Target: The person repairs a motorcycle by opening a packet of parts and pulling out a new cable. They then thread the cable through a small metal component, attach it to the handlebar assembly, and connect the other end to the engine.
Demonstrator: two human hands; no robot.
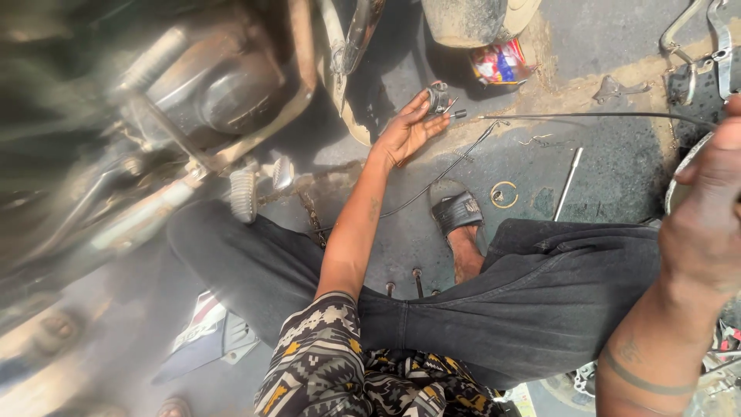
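Small dark metal fitting (438, 99) lies on the oily ground beside the motorcycle engine (212, 85), left hand (409, 127) fingers apart touching it; right hand (706, 208) fingers' state unclear.

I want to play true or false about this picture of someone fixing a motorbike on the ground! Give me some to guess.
1. The left hand reaches to a small dark metal part on the ground. True.
2. A thin black cable runs across the oily ground. True.
3. The person is barefoot. False: a black sandal is on the foot.
4. A straight silver metal rod lies beside the sandal. True.
5. The right hand holds a hammer. False: no hammer shows; what it grips cannot be made out.
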